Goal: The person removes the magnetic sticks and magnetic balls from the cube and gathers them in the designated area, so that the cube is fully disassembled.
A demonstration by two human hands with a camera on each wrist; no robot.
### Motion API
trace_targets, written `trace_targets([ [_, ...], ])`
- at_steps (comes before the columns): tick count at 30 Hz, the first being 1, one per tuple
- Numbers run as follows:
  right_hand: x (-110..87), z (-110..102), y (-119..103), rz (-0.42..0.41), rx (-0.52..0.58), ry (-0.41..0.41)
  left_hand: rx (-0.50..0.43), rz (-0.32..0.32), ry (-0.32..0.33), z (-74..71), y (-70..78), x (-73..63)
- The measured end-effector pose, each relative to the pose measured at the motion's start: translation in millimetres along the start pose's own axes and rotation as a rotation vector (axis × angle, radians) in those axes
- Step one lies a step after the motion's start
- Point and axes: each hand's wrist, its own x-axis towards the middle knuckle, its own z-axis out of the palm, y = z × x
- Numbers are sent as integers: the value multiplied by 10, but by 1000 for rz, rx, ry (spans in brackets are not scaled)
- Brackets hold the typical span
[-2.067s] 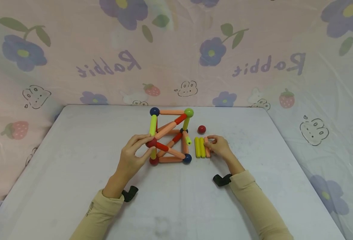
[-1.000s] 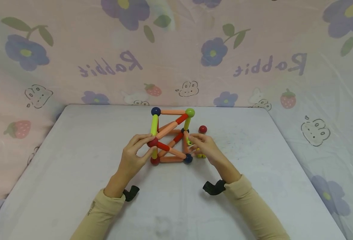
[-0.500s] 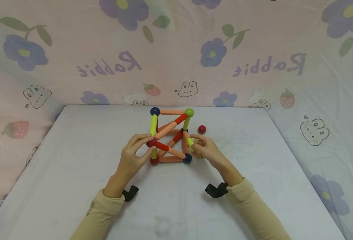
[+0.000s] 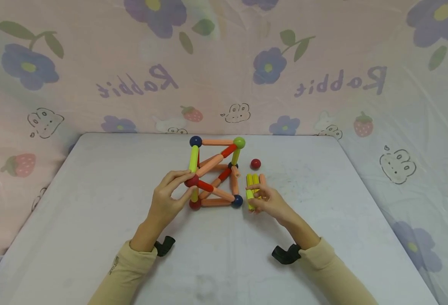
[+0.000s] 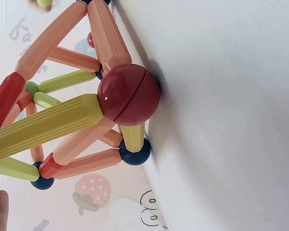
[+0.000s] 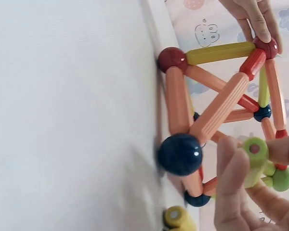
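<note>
A frame of magnetic sticks and balls stands mid-table in the head view, with orange sticks (image 4: 218, 202), navy balls (image 4: 237, 201) and a lime ball (image 4: 239, 142). My left hand (image 4: 167, 195) pinches the upper red ball (image 4: 191, 181) at its near left corner. To the right of the frame, my right hand (image 4: 271, 203) holds a yellow-green magnetic stick (image 4: 250, 200) between thumb and fingers. The right wrist view shows that stick's round end (image 6: 255, 148) facing the camera. A short orange stick end (image 4: 236, 173) juts from the frame's back right navy ball (image 4: 233, 166).
Two yellow sticks (image 4: 255, 178) and an orange stick (image 4: 262, 178) lie side by side, partly covered by my right hand. Behind them rests a loose red ball (image 4: 255, 163). A printed cloth (image 4: 216, 84) hangs along the table's (image 4: 94, 178) back edge.
My right hand left the loose orange stick, took hold of the yellow-green stick jutting from the frame, and drew it off toward the right and nearer. The left hand stayed put.
</note>
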Motion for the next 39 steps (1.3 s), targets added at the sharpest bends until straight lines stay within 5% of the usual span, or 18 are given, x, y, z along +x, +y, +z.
trace_targets([
  [7,-140,-35,204,4,-112,-69,5,21,11,10,-4,-3],
  [18,-304,-11,383,-18,-97,-164,5,22,3,-6,-16,-4],
  [39,-304,38,273,-46,-271,-98,13,33,18,8,-18,-8],
])
